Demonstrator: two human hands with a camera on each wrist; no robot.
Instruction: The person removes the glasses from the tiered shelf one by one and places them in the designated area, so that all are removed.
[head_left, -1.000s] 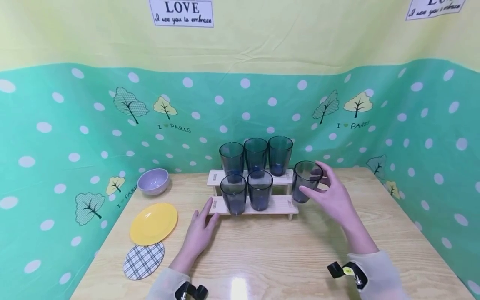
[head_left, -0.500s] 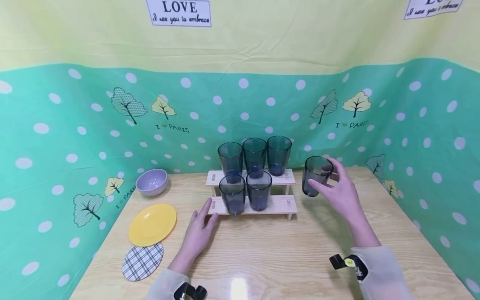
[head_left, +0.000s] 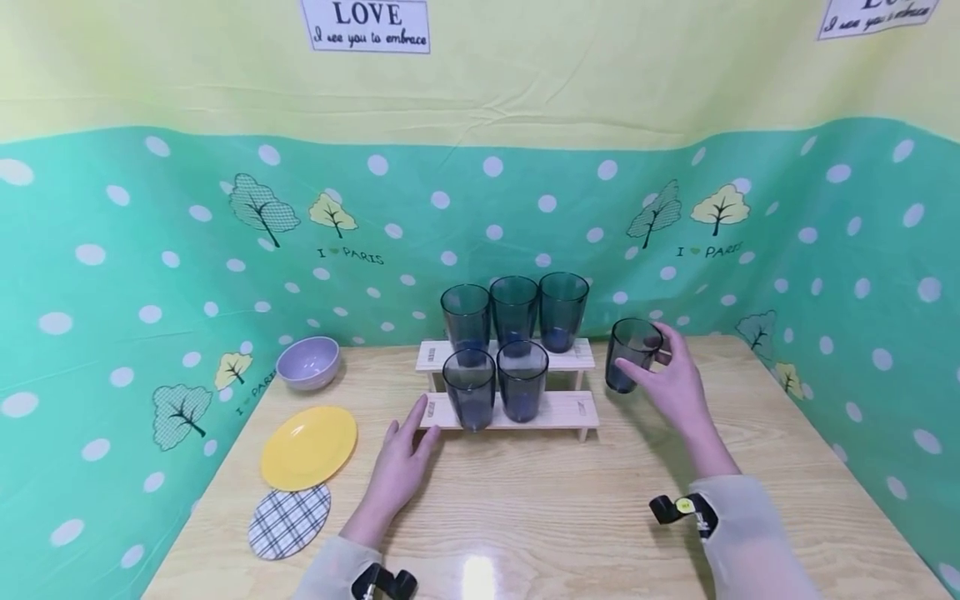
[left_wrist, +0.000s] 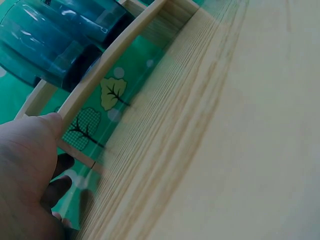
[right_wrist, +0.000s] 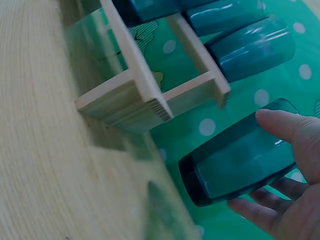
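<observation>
My right hand [head_left: 672, 377] holds a dark, clear drinking glass [head_left: 622, 373] to the right of a two-tier wooden rack [head_left: 558, 408]. In the right wrist view, the thumb lies on one side of that glass and the fingers on the other, with its base near the table. Three matching glasses [head_left: 514, 308] stand upright on the rack's upper tier. Two more glasses [head_left: 522, 387] stand on the lower tier, leaving bare board at its right end. My left hand [head_left: 400, 467] rests against the lower tier's left end, its thumb at the front edge in the left wrist view.
Left on the wooden table [head_left: 525, 517] are a purple bowl [head_left: 307, 367], a yellow plate [head_left: 309, 450] and a checked round mat [head_left: 288, 523] partly beneath the plate. A green dotted cloth [head_left: 420, 225] hangs close behind the rack and along both sides.
My right hand has carried the glass from the lower tier's right end to the right, clear of the rack, then slightly lower. The left hand has kept its place.
</observation>
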